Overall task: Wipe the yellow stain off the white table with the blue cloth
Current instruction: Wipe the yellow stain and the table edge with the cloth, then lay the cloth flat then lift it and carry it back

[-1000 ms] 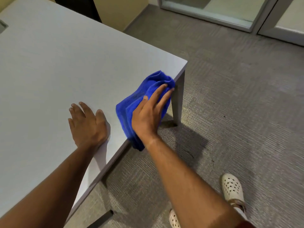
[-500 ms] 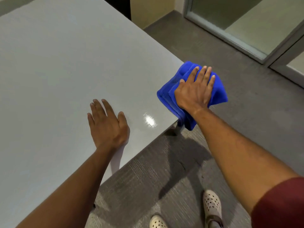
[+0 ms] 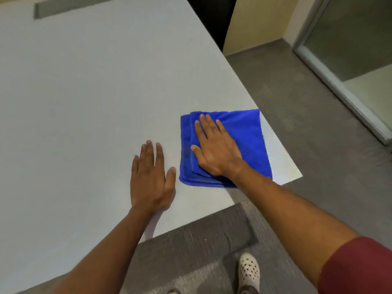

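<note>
The blue cloth [image 3: 237, 132] lies folded and flat on the white table [image 3: 89, 98], close to the table's near right corner, with a strip of bare tabletop showing between the cloth and the right edge; the right hand [image 3: 216, 149] lies palm down on the left part of the cloth, fingers [image 3: 209, 124] stretched out and pointing toward the far edge, thumb spread to the left, pressing on the cloth rather than gripping it; the left hand [image 3: 150, 179] rests flat on the bare tabletop just left of the cloth, open and holding nothing, fingers close together, its thumb near the cloth's left edge but apart from it; the wrist of that hand sits near the table's near edge, and both forearms reach in from below that edge; a dark red sleeve [image 3: 358, 266] covers the right upper arm; no yellow mark can be made out on the visible tabletop; a grey strip [image 3: 76, 7] is set into the table near its far edge; below the near edge, a pale perforated shoe [image 3: 249, 270] stands on the grey carpet [image 3: 307, 162].
</note>
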Tool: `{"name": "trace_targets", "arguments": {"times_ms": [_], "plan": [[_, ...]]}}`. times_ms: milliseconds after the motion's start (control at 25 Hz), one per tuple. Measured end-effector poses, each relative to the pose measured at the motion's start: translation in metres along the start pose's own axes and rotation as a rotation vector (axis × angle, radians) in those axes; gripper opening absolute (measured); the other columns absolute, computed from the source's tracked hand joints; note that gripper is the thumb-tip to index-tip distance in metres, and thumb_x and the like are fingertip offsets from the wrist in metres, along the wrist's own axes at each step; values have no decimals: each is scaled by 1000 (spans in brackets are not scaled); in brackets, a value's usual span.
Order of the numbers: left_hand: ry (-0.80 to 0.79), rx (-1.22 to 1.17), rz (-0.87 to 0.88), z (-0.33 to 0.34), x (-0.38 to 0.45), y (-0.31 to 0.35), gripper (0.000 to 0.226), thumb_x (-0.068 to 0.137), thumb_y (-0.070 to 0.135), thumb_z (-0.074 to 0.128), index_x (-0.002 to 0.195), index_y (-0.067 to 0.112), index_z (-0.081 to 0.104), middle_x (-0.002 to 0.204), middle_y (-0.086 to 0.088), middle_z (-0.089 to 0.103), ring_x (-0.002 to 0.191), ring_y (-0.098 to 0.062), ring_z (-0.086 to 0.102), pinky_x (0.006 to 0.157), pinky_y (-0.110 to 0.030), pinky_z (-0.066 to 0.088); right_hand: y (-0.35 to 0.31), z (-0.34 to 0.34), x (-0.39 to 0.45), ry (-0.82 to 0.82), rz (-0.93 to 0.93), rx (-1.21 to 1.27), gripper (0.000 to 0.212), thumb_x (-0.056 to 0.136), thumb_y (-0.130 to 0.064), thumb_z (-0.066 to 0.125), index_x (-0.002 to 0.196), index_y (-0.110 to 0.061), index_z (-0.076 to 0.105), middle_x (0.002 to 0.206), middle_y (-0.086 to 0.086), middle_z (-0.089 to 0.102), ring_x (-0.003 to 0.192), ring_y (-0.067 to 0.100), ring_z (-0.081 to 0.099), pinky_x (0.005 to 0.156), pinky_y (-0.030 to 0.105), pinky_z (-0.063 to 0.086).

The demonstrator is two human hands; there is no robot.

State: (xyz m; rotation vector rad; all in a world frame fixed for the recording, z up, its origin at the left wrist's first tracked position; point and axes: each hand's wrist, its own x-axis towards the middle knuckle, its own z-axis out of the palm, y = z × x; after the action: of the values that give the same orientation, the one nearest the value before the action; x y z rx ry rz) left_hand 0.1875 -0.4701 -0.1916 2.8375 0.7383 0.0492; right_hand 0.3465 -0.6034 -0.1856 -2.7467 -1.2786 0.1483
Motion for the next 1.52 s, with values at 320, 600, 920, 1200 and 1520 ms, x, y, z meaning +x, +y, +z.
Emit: {"name": "trace_targets", "arguments": {"times_ms": [320,600,920,1200,1520], "plan": [[-35,9,-46,-4,-2,2,73,94,52,18,157,21,-1,165,-2,-8,150,-12,-15,122,-35,-5,88,-14,-56,-44,49,17,77,97,-52,24,156,-5,14,165,16,6,153,26,1,125,44,1],[-11,-32,-52,-1,-3,4,73,94,52,23,157,22,1,165,-1,-5,151,-14,-9,123,-40,4,109,-17,59,-7,207,8,77,99,-45,34,154,3,12,163,26,7,151,38,4,123,50,7],[-27,-79,-49,0,-1,-2,76,93,45,37,157,20,5,166,-3,2,152,-17,-1,122,-41,8,10,-8,71,-111,-243,0,80,95,-54,25,155,-2,14,164,19,8,153,31,4,125,46,4],[-25,-241,-89,-6,-1,-1,76,89,31,40,156,15,8,165,1,4,152,-13,3,123,-34,3,0,-9,41,-163,-346,26,81,96,-56,28,157,-7,7,166,14,1,153,26,-4,124,46,3],[50,-457,-212,-37,45,22,63,90,41,47,146,14,40,150,-2,44,137,-21,40,111,-34,32,45,-60,55,-63,-142,376,59,96,-33,50,148,-7,39,150,12,46,139,27,40,121,41,23]]}}
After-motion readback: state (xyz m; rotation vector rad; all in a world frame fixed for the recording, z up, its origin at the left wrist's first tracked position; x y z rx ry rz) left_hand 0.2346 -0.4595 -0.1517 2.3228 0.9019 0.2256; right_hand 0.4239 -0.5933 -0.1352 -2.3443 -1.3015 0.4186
